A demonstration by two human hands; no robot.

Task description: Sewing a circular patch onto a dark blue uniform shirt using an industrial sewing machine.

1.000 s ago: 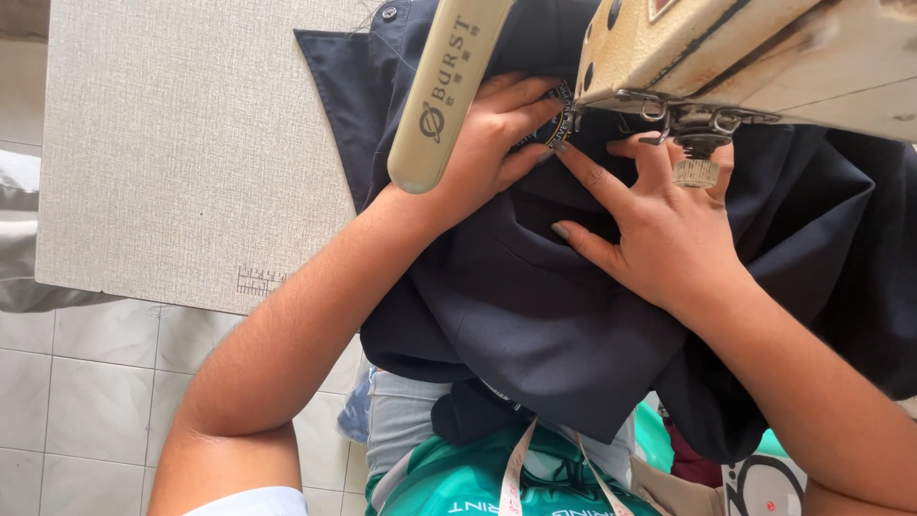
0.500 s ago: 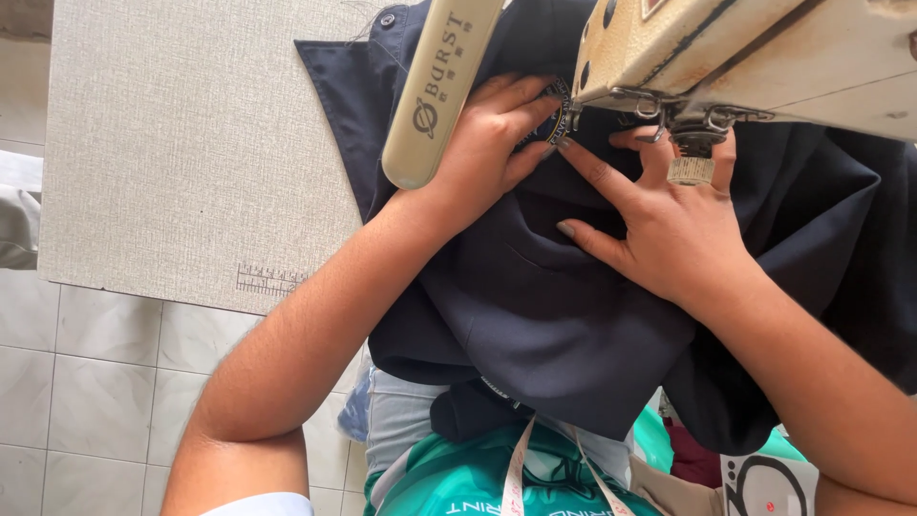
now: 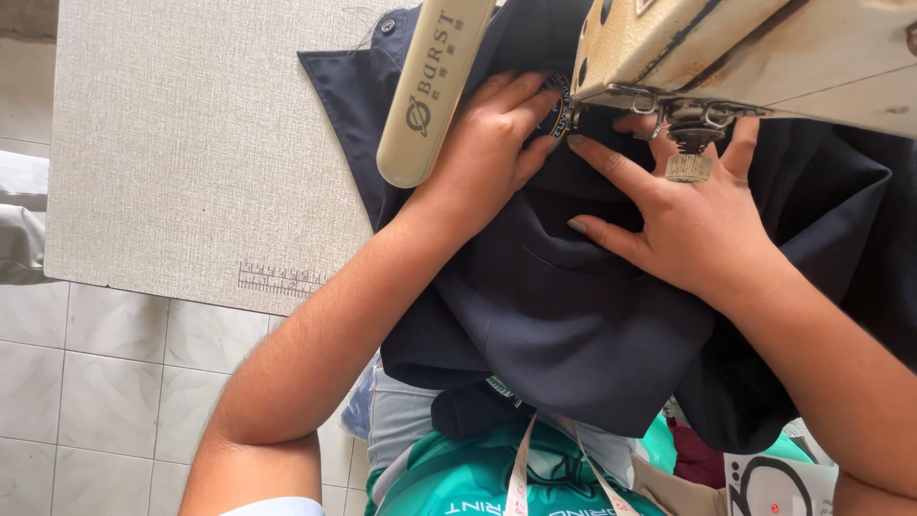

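Navy woven fabric point(image 3: 564, 315) lies bunched at the grey table's point(image 3: 191, 143) right edge beneath the cream sewing machine point(image 3: 745, 48), left hand point(image 3: 487, 143) and right hand point(image 3: 688, 220) pressing flat, fingers spread; keep it taut.

- A small woven label point(image 3: 559, 105) is showing on the dark cloth under the sewing machine head, just beside the fingertips of the left hand point(image 3: 487, 143); it is a narrow dark strip with pale and yellow marks, partly hidden.
- A printed ruler scale point(image 3: 279, 279) is lying flat near the front edge of the grey desk point(image 3: 191, 143), dark lines on the pale surface.
- A small pale tag point(image 3: 499, 386) is peeking out at the lower hem of the dark cloth, above the lap; too small to tell more.
- A white printed sheet or card point(image 3: 778, 483) with bold black marks and a red dot is sitting at the bottom right corner.
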